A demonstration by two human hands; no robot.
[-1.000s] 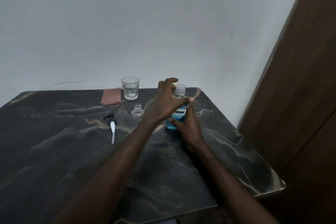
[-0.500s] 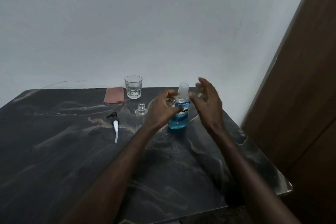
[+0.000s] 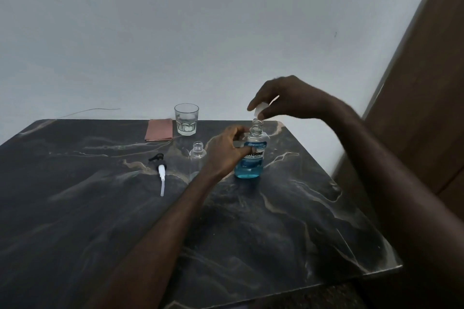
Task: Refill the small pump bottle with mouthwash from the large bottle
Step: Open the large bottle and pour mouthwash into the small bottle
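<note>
The large mouthwash bottle (image 3: 252,160), clear with blue liquid in its lower part and a blue label, stands upright on the dark marble table (image 3: 276,221). My left hand (image 3: 226,150) grips its body from the left. My right hand (image 3: 283,99) holds the white cap (image 3: 261,109) just above the bottle's bare threaded neck. The small clear bottle (image 3: 197,158) stands open-topped just left of my left hand. Its pump head (image 3: 160,170), black with a white tube, lies flat on the table further left.
A drinking glass (image 3: 186,119) stands at the table's back edge with a folded pink cloth (image 3: 159,129) to its left. A white wall rises behind the table. A brown wooden panel (image 3: 426,83) stands at the right, close to the table's right edge.
My left hand dropped from the cap to the bottle's body. My right hand left the bottle's side, rose to the top and lifted the cap off the neck.
</note>
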